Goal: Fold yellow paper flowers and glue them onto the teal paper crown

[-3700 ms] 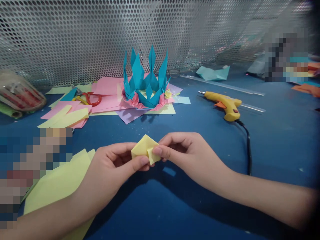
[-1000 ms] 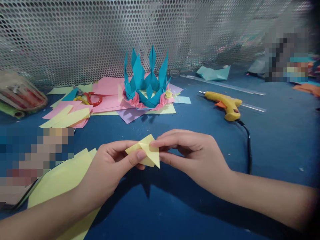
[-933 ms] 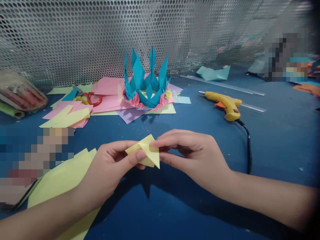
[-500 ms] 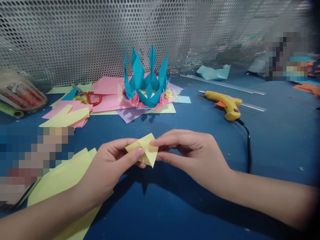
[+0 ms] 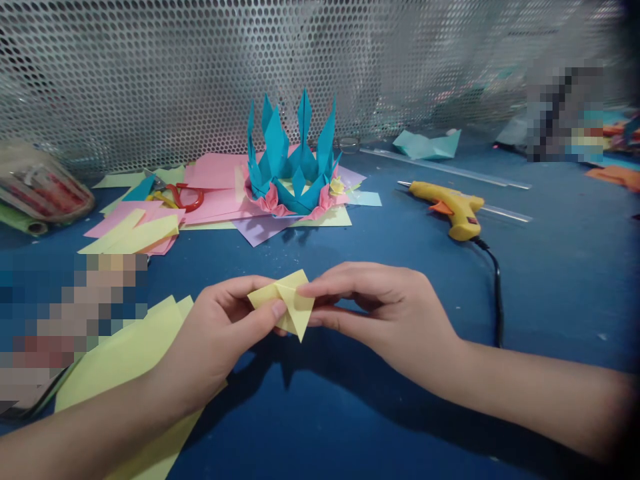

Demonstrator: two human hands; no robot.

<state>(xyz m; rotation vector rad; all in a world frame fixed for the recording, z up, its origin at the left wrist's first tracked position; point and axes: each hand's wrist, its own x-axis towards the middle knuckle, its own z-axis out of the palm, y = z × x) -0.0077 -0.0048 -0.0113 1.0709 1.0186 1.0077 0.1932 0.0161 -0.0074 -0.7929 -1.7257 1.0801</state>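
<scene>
Between my two hands, above the blue table, is a small folded piece of yellow paper (image 5: 301,308) with pointed corners and creases. My left hand (image 5: 235,313) pinches its left side, thumb on the front face and fingers behind. The fingertips of my right hand (image 5: 377,297) hold its right edge, index finger on the front and thumb lower down. Beyond my hands stands a blue folded-paper crown (image 5: 299,193) with tall points and pink paper (image 5: 270,202) around its base. Yellow sheets (image 5: 125,347) lie under my left forearm.
At the right lies a yellow glue gun (image 5: 453,203) with a black cord (image 5: 497,293). Red-handled scissors (image 5: 187,198) rest on pink paper (image 5: 215,173) at the back left, near a clear jar (image 5: 43,180). A perforated metal panel (image 5: 175,80) closes off the back.
The folded yellow paper has shifted slightly down and to the left and tilted a little. Both hands keep their pinch on it. Everything else stays in place.
</scene>
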